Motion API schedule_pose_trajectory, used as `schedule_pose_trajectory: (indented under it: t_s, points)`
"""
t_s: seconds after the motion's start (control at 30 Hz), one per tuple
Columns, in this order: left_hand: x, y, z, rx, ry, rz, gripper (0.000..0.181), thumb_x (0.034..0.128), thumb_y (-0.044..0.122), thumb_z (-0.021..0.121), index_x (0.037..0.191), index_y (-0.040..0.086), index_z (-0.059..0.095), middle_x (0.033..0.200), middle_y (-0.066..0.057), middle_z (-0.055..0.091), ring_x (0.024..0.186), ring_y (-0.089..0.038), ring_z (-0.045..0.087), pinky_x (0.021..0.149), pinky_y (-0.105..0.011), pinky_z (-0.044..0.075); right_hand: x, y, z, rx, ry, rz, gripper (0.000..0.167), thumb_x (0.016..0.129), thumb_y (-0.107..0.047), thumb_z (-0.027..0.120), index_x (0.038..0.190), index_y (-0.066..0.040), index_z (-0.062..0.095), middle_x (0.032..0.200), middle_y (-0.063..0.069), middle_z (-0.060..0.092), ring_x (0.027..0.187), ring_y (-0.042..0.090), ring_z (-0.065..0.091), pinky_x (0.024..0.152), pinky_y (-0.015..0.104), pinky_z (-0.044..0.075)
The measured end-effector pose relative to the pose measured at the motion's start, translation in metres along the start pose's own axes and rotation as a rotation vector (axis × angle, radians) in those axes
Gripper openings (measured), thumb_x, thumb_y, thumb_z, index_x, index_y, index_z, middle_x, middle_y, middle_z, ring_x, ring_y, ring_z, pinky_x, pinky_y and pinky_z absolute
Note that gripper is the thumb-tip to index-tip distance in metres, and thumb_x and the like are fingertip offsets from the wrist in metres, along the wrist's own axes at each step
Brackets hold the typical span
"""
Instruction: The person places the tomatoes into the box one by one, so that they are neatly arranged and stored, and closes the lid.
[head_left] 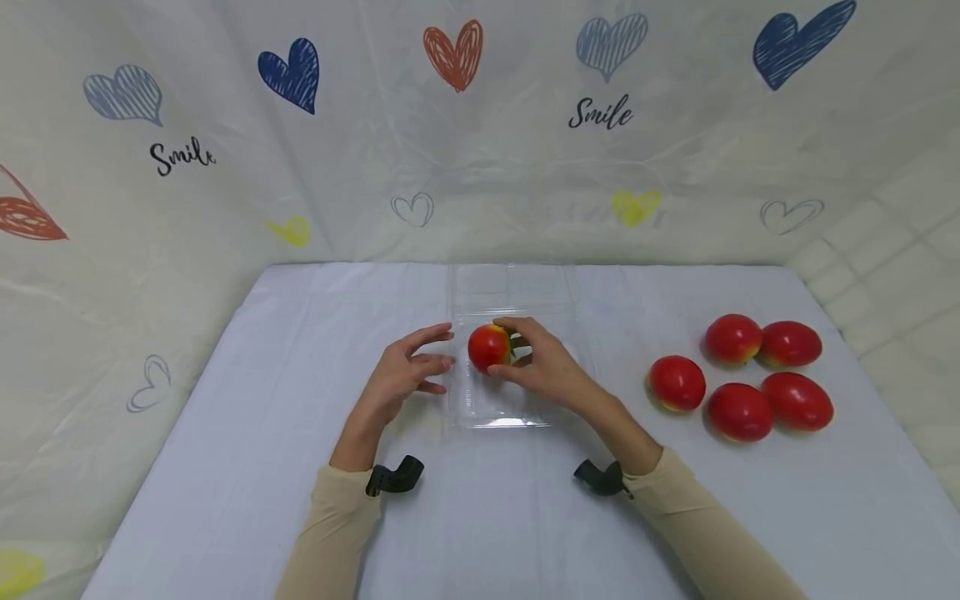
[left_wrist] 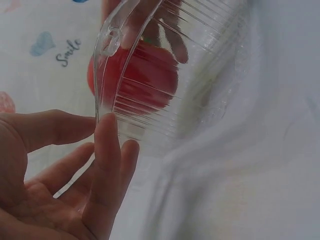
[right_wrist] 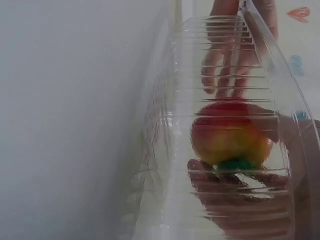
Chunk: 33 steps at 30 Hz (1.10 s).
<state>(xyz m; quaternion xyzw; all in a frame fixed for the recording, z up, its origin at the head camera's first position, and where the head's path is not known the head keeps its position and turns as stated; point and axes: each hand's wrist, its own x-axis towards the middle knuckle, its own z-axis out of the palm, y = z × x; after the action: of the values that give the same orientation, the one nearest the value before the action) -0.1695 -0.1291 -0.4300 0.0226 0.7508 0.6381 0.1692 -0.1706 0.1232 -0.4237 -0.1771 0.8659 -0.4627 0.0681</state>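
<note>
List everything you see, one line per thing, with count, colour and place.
Held fruit: 1, red and yellow with green leaves, in the right hand at the clear box
Loose fruits: 5, mostly red, grouped on the table's right side
Clear box: 1, transparent, mid-table
Tablecloth: 1, white, under box and fruits
Backdrop: 1, off-white, behind the table
Hearts: several, blue, red, yellow and outlined, on the backdrop
"Smile" words: 2, black, on the backdrop
Wrist cameras: 2, black, one per wrist
Sleeves: 2, beige, on the forearms
Left hand: 1, bare, at the box's left edge
Right hand: 1, bare, gripping the held fruit
</note>
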Motion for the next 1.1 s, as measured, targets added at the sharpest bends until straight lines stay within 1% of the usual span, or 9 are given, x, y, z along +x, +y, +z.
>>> schedule_pose_trajectory:
  t_s: [0.17,0.33,0.5,0.7,0.9,1.1]
  points:
    - [-0.0025,0.0011,-0.0005,-0.013,-0.005,-0.005,0.060,0.0988,0.011,0.069,0.155,0.017,0.050,0.155,-0.012,0.053,0.126,-0.039,0.065,0.075,-0.030,0.065,0.0001,-0.0006,0.0036,-0.007,-0.010,0.016,0.077,0.085,-0.019,0.086,0.151,-0.014,0.048,0.150,0.012,0.054,0.126,0.034,0.062,0.094,0.043,0.063]
    - [-0.0021,0.0000,-0.0003,-0.028,-0.002,0.001,0.059,0.0997,0.009,0.066,0.155,0.017,0.049,0.156,-0.011,0.053,0.128,-0.039,0.064,0.075,-0.028,0.065,0.0012,-0.0019,0.0057,-0.011,0.002,0.009,0.075,0.085,-0.020,0.086,0.150,-0.014,0.049,0.150,0.012,0.055,0.125,0.034,0.063,0.093,0.043,0.063]
    - [-0.0018,-0.0016,0.0002,-0.027,-0.009,0.009,0.059,0.1008,0.008,0.064,0.157,0.016,0.047,0.159,-0.012,0.049,0.131,-0.039,0.062,0.077,-0.028,0.065,0.0015,-0.0014,0.0080,-0.031,0.014,0.024,0.075,0.085,-0.021,0.087,0.150,-0.013,0.050,0.149,0.012,0.055,0.125,0.033,0.063,0.093,0.043,0.063]
    - [-0.0008,-0.0006,0.0012,-0.029,0.006,-0.008,0.058,0.1005,0.008,0.064,0.156,0.019,0.049,0.159,-0.006,0.051,0.131,-0.037,0.063,0.076,-0.029,0.065,0.0018,-0.0040,0.0087,-0.039,0.027,0.029,0.075,0.084,-0.023,0.087,0.149,-0.016,0.051,0.149,0.010,0.057,0.123,0.031,0.063,0.094,0.044,0.063]
    - [0.0007,0.0008,0.0018,-0.027,0.005,-0.012,0.058,0.1005,0.009,0.064,0.156,0.020,0.049,0.159,-0.002,0.051,0.132,-0.035,0.063,0.077,-0.029,0.065,0.0029,-0.0036,0.0087,-0.075,0.031,0.036,0.073,0.085,-0.027,0.087,0.149,-0.020,0.053,0.144,0.011,0.059,0.120,0.031,0.065,0.091,0.042,0.064]
    - [-0.0006,-0.0001,0.0007,-0.023,0.003,0.000,0.059,0.1009,0.010,0.063,0.157,0.019,0.048,0.160,-0.004,0.050,0.131,-0.036,0.062,0.077,-0.028,0.064,0.0050,-0.0053,0.0100,-0.083,0.027,0.045,0.073,0.086,-0.027,0.086,0.150,-0.021,0.053,0.139,0.011,0.060,0.118,0.030,0.066,0.090,0.041,0.064]
